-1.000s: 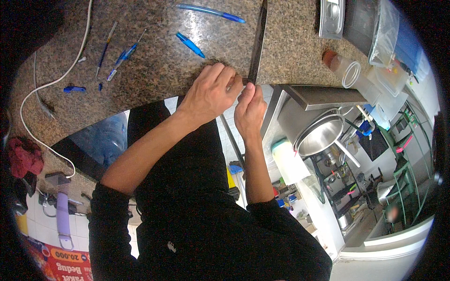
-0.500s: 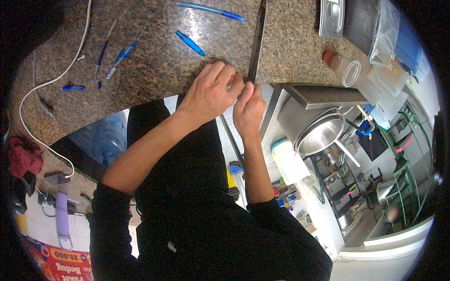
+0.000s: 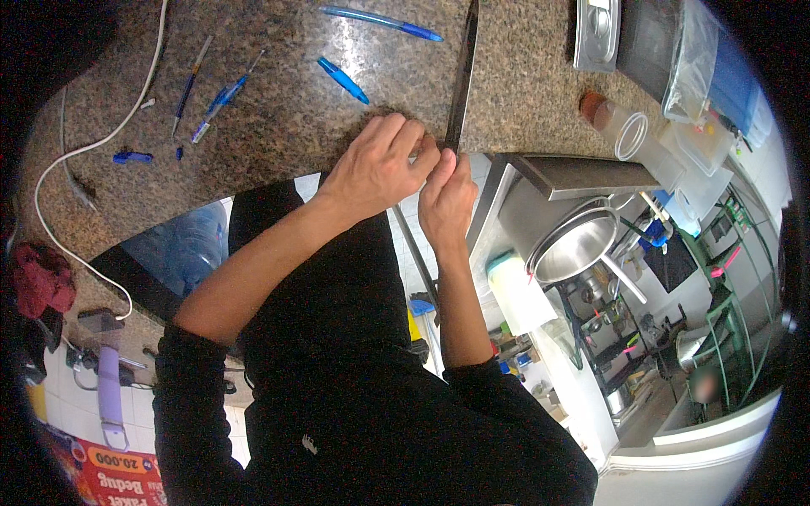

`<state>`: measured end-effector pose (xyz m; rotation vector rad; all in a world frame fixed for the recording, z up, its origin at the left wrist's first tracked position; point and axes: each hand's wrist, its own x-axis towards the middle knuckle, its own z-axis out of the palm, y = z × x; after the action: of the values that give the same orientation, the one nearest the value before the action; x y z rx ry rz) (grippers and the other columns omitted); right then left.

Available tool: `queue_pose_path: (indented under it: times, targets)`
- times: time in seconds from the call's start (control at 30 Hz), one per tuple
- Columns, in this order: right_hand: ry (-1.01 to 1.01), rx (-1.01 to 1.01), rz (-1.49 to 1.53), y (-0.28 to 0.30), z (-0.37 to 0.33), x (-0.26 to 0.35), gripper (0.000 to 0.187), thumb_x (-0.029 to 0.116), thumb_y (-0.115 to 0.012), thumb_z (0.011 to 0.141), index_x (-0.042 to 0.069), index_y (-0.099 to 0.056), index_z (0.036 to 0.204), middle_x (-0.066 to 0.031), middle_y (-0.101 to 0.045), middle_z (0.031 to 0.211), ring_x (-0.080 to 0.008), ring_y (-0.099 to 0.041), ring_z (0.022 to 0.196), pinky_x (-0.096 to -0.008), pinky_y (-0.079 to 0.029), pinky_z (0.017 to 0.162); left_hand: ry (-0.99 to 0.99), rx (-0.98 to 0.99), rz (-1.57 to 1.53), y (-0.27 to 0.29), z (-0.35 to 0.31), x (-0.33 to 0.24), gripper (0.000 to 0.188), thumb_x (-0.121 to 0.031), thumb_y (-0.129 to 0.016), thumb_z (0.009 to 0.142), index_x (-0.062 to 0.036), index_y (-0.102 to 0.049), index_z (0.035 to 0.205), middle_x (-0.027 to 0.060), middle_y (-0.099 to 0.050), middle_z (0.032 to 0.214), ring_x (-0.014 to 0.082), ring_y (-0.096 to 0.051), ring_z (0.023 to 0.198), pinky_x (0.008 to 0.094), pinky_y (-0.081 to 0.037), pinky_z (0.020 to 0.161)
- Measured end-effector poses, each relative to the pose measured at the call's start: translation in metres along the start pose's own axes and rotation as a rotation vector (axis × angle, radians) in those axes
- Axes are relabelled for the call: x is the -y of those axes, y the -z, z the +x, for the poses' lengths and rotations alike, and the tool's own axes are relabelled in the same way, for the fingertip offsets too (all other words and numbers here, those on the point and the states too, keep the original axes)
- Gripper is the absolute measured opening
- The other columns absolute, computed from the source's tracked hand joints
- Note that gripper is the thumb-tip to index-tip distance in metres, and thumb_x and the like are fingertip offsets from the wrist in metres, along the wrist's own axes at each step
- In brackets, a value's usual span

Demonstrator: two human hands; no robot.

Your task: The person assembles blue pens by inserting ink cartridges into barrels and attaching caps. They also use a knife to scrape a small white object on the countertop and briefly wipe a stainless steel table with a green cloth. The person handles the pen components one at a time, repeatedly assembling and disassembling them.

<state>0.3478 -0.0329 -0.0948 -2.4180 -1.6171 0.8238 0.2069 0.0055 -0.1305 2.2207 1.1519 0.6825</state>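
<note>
My left hand and my right hand meet at the front edge of the speckled stone counter. Both have their fingertips pinched together, and whatever lies between them is too hidden to make out. Just beyond the left hand lies a short blue pen piece. Farther back rests a long translucent blue pen barrel. Over on the left are a thin ink refill, a slim blue-and-clear pen part, a blue clip-like piece and a tiny blue plug.
A white cable curves across the counter's left side. A dark strip runs back from my fingers. On the right are clear plastic cups, a metal pan and a metal container. A large water bottle stands below the counter.
My hands stay together at the counter edge with almost the same finger pose. My left forearm has shifted slightly outward; the pen parts lie where they were.
</note>
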Motion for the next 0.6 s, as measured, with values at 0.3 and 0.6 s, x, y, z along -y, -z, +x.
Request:
queue_pose_path:
  times: [0.3, 0.6]
  targets:
    - [-0.06, 0.014, 0.044, 0.0013, -0.0021, 0.0002, 0.034, 0.028, -0.045, 0.106, -0.003, -0.052, 0.092, -0.026, -0.06, 0.063, -0.0478, -0.063, 0.061, -0.0542, -0.047, 0.055, -0.021, -0.046, 0.0, -0.0014, 0.0017, 0.001, 0.018, -0.007, -0.068, 0.077, -0.0064, -0.065, 0.095, 0.0062, -0.055, 0.096, 0.0206, -0.055, 0.086, 0.033, -0.05, 0.072]
    - [-0.053, 0.012, 0.019, 0.0012, -0.0028, 0.0001, 0.035, 0.028, -0.045, 0.105, -0.003, -0.052, 0.092, -0.0263, -0.06, 0.062, -0.0482, -0.064, 0.062, -0.0541, -0.047, 0.055, -0.022, -0.03, 0.005, -0.0037, 0.0015, 0.0019, 0.017, -0.006, -0.068, 0.077, -0.0069, -0.065, 0.094, 0.0062, -0.055, 0.095, 0.0201, -0.054, 0.086, 0.0326, -0.049, 0.071]
